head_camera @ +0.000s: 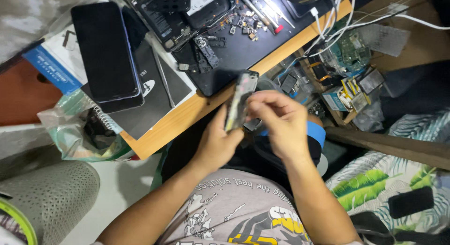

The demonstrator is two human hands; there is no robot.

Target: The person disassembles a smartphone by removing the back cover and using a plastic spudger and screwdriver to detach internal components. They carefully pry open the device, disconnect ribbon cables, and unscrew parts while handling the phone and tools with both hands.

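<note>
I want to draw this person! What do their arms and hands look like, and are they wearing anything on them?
Both arms are bare, with no long sleeves, gloves, watch or rings that I can see. The left hand and right hand have bare fingers. The person wears a grey printed T-shirt.

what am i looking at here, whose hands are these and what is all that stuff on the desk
This is one picture from a camera worn on a person's head, looking down, so the arms at the bottom are the wearer's own. There is no machine. The left hand holds a thin opened phone part upright by its edge, and the right hand pinches it near the top. Beyond them is a wooden desk with a black work mat. On the mat lie an opened phone, small loose parts and tweezers. To the left, a dark intact phone rests on booklets. White cables hang at the right.
</note>
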